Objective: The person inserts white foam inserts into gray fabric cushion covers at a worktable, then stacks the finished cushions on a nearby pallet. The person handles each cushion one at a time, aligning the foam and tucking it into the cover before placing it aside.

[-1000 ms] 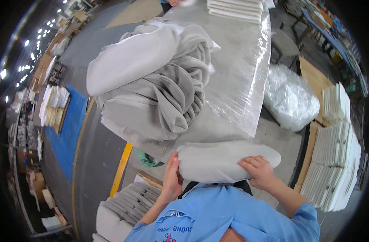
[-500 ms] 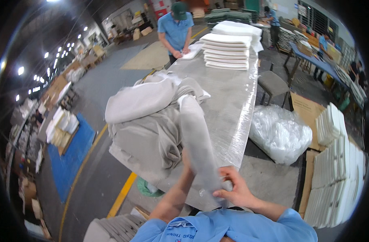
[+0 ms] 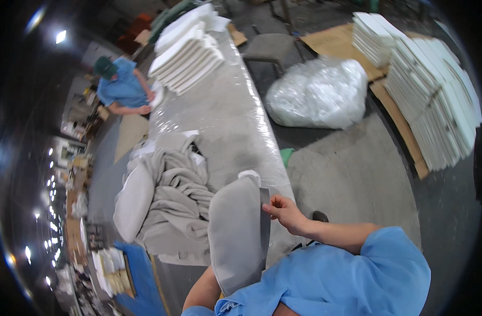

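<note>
A grey cushion (image 3: 233, 231) stands on edge close to my body, with a bit of white (image 3: 250, 174) showing at its top end. Along its right side runs a darker grey fabric flap (image 3: 265, 226). My right hand (image 3: 284, 211) pinches that flap's edge between thumb and fingers. Behind the cushion my left hand is hidden; only the left forearm (image 3: 201, 289) shows below it. Just left of the cushion lies a heap of grey fabric covers (image 3: 175, 195), with a pale padded piece (image 3: 133, 205) on its left side.
The plastic-wrapped table (image 3: 230, 126) stretches away, carrying a stack of white pads (image 3: 185, 58) at its far end. A co-worker (image 3: 120, 87) handles a white piece there. On the right are a clear plastic bag bundle (image 3: 320, 95), a chair (image 3: 270, 50) and stacked white pads (image 3: 430, 100).
My view has swung to the right and tilted. The cushion has turned from narrow edge to broad face, and my right hand has moved from its lower end to the flap on its side.
</note>
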`<state>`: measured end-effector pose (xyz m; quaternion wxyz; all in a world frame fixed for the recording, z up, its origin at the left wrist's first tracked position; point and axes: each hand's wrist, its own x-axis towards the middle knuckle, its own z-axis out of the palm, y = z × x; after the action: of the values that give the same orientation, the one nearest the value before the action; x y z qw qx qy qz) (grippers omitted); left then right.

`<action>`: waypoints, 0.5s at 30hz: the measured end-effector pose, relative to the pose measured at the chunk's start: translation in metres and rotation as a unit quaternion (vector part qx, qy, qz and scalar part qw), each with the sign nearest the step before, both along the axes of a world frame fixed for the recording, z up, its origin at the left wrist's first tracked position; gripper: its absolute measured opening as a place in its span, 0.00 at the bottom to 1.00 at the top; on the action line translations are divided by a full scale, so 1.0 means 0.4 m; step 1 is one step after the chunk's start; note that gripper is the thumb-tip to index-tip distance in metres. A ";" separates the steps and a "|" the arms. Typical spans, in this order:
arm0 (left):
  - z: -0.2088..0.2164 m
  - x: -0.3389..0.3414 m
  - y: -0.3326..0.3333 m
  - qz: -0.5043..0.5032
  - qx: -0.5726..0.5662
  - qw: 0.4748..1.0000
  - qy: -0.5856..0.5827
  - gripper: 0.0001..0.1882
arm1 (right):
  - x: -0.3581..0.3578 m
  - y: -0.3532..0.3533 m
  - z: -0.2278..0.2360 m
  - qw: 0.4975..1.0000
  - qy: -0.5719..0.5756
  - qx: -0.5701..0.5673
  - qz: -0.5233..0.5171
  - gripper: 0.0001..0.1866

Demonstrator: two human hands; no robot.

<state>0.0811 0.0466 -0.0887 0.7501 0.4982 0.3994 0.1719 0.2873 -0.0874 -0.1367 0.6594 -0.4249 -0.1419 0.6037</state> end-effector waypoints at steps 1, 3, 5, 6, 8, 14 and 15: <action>-0.020 0.005 -0.004 -0.021 -0.013 1.000 0.020 0.26 | 0.001 -0.026 -0.020 1.000 0.021 -0.008 -0.020 0.07; -0.074 -0.001 -0.020 -0.055 -0.039 0.996 0.055 0.26 | -0.012 -0.067 -0.043 0.996 0.067 -0.046 -0.042 0.07; -0.111 0.009 -0.030 -0.109 -0.059 0.988 0.091 0.25 | -0.023 -0.102 -0.070 0.988 0.123 -0.059 -0.065 0.08; -0.135 0.017 -0.033 -0.135 -0.062 0.983 0.108 0.25 | -0.030 -0.113 -0.089 0.985 0.138 -0.061 -0.080 0.11; -0.177 0.042 -0.027 -0.194 -0.066 0.968 0.142 0.24 | -0.049 -0.135 -0.118 0.971 0.179 -0.101 -0.120 0.12; -0.272 0.130 0.017 -0.376 0.113 0.870 0.298 0.22 | -0.104 -0.167 -0.244 0.957 0.120 -0.140 -0.223 0.15; -0.280 0.150 0.035 -0.389 0.192 0.839 0.328 0.22 | -0.106 -0.172 -0.262 0.957 0.096 -0.154 -0.226 0.16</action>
<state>0.1413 0.0608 -0.2007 0.4697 0.7740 0.3543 -0.2340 0.2450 -0.1564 -0.2416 0.7162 -0.4822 0.1162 0.4910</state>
